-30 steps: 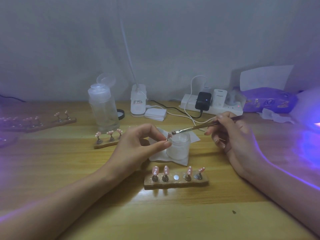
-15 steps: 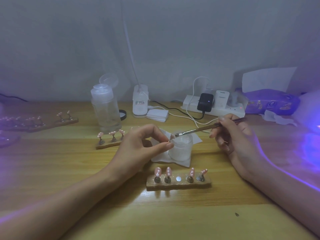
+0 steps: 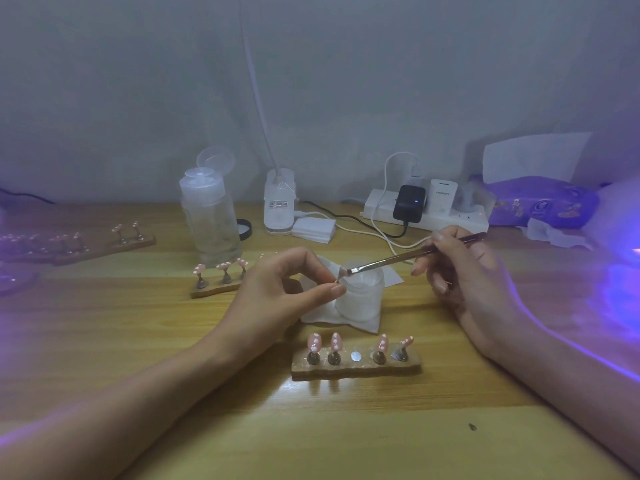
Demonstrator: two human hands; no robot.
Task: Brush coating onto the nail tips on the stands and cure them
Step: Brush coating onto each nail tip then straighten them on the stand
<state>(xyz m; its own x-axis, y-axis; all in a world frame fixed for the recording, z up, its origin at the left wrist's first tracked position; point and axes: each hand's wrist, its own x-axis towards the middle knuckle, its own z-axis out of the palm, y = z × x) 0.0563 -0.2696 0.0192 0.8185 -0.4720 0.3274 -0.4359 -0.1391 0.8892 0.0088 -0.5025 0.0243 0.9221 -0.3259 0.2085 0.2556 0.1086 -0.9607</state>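
Fingers [image 3: 333, 289] of my left hand [image 3: 277, 299] pinch the nail tip [image 3: 340, 274]; my right hand [image 3: 464, 275] pinches the brush [image 3: 391, 260], meeting it from the right

The only lettering that comes near to being read is a short grey word across the front of the white plug adapter [image 3: 443, 197], which stands in the power strip [image 3: 379, 209]. It looks like "PISEN", though the blur leaves the letters uncertain. The white lamp base [image 3: 278, 221] carries a small rectangular label [image 3: 278, 204] with dark and reddish print, too small to make out. The purple pack of wipes [image 3: 540, 200] on the right has coloured printing and a round emblem on its face, and none of it can be read either.
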